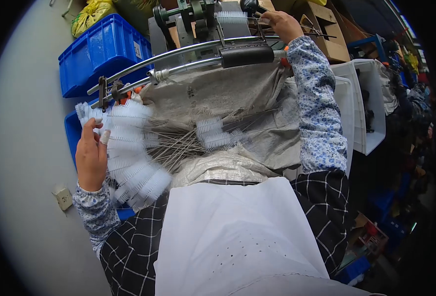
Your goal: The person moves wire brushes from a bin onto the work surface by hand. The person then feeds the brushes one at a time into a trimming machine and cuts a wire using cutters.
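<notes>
My left hand [91,159] is at the left beside a pile of white-bristled wire brushes [129,133]. Its thumb and forefinger are apart, with white coverings on the tips, and I see nothing between them. Up at the machine [191,22], my right hand [283,25] has its fingers closed on the wire stem of another white-bristled brush [231,18]. That brush lies level across the machine, near a black knob [249,6]. More brushes [212,134] rest on the grey sacking [218,93] over my lap, their thin wire stems crossing toward the left pile.
Two metal rails [178,52] with a black padded roll [247,55] cross in front of me. A blue crate [104,54] stands at upper left. White bins [370,106] and a cardboard box [326,32] are on the right. A wall [30,148] borders the left.
</notes>
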`<state>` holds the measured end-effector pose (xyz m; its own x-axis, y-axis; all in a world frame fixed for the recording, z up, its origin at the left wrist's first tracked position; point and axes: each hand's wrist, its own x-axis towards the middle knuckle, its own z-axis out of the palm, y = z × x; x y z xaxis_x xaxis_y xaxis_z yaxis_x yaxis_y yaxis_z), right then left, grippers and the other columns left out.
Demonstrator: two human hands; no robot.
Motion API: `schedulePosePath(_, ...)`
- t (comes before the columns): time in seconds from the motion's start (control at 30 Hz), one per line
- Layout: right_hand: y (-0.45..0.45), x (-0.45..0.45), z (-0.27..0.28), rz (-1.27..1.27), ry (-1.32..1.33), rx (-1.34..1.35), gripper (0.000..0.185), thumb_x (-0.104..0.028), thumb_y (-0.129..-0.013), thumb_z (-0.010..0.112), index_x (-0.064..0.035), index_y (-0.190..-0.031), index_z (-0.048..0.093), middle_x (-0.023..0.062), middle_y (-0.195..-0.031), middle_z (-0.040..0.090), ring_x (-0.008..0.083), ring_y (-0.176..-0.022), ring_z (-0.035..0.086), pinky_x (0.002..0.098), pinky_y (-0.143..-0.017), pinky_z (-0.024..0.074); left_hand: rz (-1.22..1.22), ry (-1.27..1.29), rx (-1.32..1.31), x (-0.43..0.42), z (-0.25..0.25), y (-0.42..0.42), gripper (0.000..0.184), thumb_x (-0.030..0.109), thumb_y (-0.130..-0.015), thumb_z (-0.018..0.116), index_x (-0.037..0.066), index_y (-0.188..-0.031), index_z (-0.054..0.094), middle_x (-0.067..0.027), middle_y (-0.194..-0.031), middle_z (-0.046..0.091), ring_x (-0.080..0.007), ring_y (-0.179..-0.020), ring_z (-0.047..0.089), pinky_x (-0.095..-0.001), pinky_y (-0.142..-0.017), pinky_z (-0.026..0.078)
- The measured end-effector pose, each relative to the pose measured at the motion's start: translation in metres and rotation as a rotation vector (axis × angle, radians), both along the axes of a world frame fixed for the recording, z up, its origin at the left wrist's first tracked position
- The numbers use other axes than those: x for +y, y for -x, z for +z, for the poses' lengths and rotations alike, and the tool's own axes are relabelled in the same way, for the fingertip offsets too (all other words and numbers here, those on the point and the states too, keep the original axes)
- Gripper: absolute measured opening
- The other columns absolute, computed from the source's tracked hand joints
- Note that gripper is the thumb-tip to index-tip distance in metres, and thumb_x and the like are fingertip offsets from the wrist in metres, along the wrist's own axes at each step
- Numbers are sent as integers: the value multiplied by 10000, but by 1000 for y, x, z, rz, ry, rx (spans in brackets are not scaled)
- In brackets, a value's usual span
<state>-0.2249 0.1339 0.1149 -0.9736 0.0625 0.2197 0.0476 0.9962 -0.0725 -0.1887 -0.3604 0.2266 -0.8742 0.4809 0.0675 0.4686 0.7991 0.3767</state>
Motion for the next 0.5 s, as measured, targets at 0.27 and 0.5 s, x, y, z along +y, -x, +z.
schedulePosePath(0.27,13,33,2,-140,114,15,197,-221,-795,453,-138,-937,562,138,-893,580,277,-864,533,371,-759,418,-362,-127,-75,46,24,-6,289,37,-774,540,-8,-1042,442,-110,-896,562,-174,-691,500,-275,-626,416)
schedulePosePath(0.5,-100,-9,45,-91,1092,255,187,-182,-872,422,-35,-971,482,69,-766,606,93,-687,543,202,-625,434,-570,-302,-588,92,41,-12,335,35,-795,497,-33,-1101,377,-131,-968,541,-198,-892,515,-304,-813,382)
